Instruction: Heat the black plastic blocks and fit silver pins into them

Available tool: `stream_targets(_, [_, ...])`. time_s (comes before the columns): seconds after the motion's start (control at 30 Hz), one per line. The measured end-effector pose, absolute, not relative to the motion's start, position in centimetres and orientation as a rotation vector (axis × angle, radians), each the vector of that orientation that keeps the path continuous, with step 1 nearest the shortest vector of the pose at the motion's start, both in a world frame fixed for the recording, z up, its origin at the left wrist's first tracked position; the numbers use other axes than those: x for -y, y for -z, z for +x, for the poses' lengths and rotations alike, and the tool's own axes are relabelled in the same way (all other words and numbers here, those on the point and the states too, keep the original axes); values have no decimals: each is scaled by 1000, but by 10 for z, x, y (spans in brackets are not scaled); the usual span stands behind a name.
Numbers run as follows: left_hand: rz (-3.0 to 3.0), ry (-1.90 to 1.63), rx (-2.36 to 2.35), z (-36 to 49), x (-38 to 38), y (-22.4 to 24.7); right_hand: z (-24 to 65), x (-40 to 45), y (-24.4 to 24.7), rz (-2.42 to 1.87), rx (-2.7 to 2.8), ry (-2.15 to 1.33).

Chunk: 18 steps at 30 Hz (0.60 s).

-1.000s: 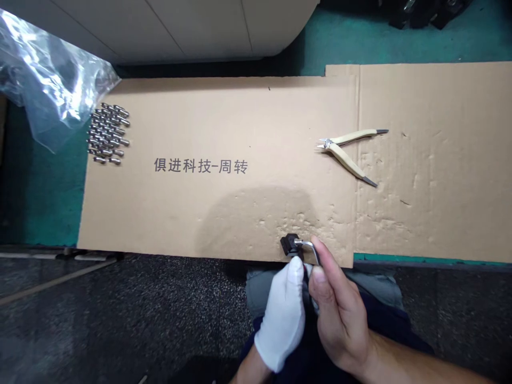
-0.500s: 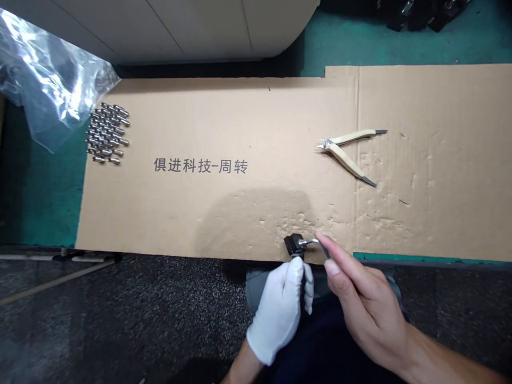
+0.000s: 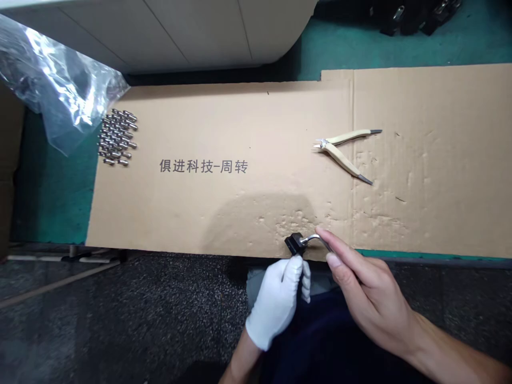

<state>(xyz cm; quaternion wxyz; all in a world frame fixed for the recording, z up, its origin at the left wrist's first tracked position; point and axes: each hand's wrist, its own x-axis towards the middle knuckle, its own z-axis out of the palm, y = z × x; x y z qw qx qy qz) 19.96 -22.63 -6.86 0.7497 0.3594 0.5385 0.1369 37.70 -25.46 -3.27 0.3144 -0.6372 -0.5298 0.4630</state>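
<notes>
1. We have a cardboard sheet (image 3: 224, 128) underneath.
2. Our bare right hand (image 3: 372, 293) has its fingers (image 3: 322, 233) on the bend; grip unclear.
3. Our white-gloved left hand (image 3: 276, 304) clenches a small black-headed steel hook (image 3: 298, 243) at the sheet's near edge.
4. Hook looks stiff, light, slippery; we would hold the black head.

We log a white glove (image 3: 272, 314) on the left hand (image 3: 278, 298), a black fitting (image 3: 293, 244) at the lower edge of the tan cardboard (image 3: 248, 122), dark grey printed characters (image 3: 204, 166), cream-handled pliers (image 3: 340, 156) with grey tips, teal floor (image 3: 52, 202) and speckled charcoal floor (image 3: 120, 304).
</notes>
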Motion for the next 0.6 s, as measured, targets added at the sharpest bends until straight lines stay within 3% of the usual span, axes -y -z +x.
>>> stream_targets(0.47, [928, -170, -1202, 193, 217, 42, 400, 235, 22, -1716, 1146, -1652])
stream_targets(0.6, [926, -160, -1239, 196, 220, 44, 403, 229, 18, -1703, 1240, -1612])
